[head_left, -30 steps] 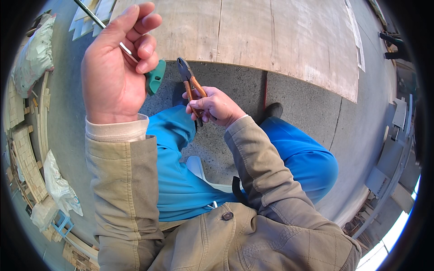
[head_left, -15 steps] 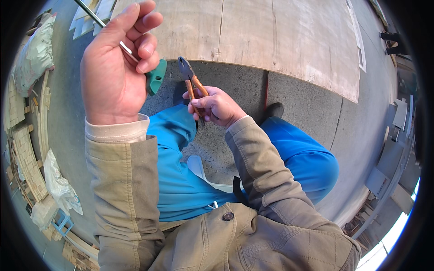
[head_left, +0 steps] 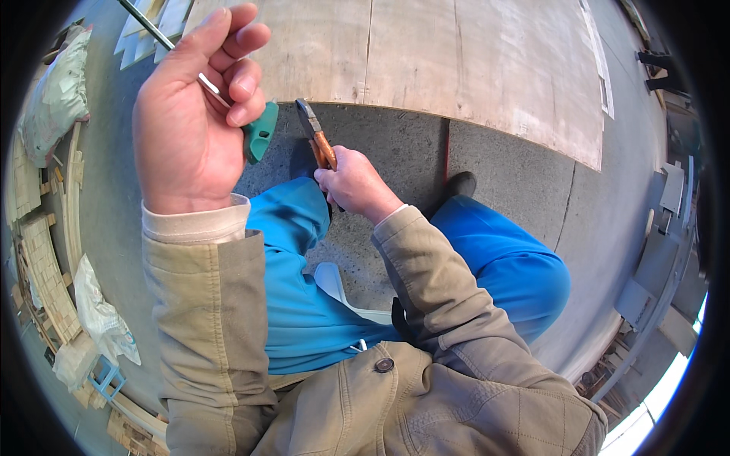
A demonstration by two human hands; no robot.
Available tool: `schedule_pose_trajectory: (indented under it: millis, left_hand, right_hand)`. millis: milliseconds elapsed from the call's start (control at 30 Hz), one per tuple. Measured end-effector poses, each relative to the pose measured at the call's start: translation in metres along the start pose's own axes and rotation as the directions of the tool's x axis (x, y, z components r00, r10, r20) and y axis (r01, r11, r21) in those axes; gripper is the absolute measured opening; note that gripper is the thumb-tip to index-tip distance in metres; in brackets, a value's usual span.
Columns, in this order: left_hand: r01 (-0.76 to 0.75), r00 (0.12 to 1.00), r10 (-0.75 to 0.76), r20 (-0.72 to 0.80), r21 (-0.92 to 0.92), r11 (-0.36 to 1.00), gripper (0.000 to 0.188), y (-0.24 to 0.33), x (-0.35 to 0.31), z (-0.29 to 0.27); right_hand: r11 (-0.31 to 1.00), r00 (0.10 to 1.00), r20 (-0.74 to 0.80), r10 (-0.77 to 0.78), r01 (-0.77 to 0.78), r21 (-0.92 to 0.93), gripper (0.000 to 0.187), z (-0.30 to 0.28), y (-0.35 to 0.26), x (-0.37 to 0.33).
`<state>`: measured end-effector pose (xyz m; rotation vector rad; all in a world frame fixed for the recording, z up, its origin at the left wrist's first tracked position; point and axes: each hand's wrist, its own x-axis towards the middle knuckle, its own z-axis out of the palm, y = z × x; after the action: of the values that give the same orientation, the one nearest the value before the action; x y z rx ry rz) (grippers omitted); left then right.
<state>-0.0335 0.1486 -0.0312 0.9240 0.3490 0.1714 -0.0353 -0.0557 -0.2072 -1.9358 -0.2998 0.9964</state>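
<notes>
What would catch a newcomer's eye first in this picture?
Most likely the large left grip at upper left, holding a green-handled tool with a thin metal rod. Next, near the centre, the right grip holds orange-handled pliers. Bright blue trousers stand out below the wide wooden board.

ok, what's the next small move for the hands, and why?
I'd probably curl the left hand more snugly around the green-handled tool before moving the right hand: the left fingers look only partly curled, much of the palm is exposed, the handle juts out past the fingers, and the orange-handled pliers in the right hand point up beside it, apart from it.
</notes>
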Motion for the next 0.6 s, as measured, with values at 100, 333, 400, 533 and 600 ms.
schedule_pose_trajectory:
  millis: [100,333,400,533,600]
  left_hand:
    - [0.004,1.000,-0.004,-0.010,-0.003,1.000,0.034,-0.001,0.000,0.004]
    - [-0.021,0.999,0.022,-0.032,0.021,1.000,0.032,-0.006,-0.001,0.015]
    - [-0.029,0.999,0.031,-0.039,0.038,0.999,0.034,-0.006,-0.001,0.016]
    - [-0.022,0.999,0.024,-0.041,0.031,0.999,0.035,-0.007,0.000,0.017]
    - [-0.032,0.999,0.034,-0.032,0.041,0.999,0.035,-0.008,0.000,0.017]
  right_hand:
    - [0.986,0.995,0.086,0.058,-0.070,0.153,0.018,-0.007,-0.009,-0.007]
    - [0.945,0.966,0.234,0.107,-0.172,0.277,0.022,-0.013,-0.009,-0.011]
    - [0.935,0.965,0.233,0.119,-0.188,0.302,0.025,-0.012,-0.004,-0.009]
    - [0.922,0.969,0.230,0.084,-0.164,0.352,0.024,-0.013,0.004,-0.006]
    - [0.915,0.970,0.232,0.074,-0.159,0.371,0.023,-0.014,0.005,-0.005]
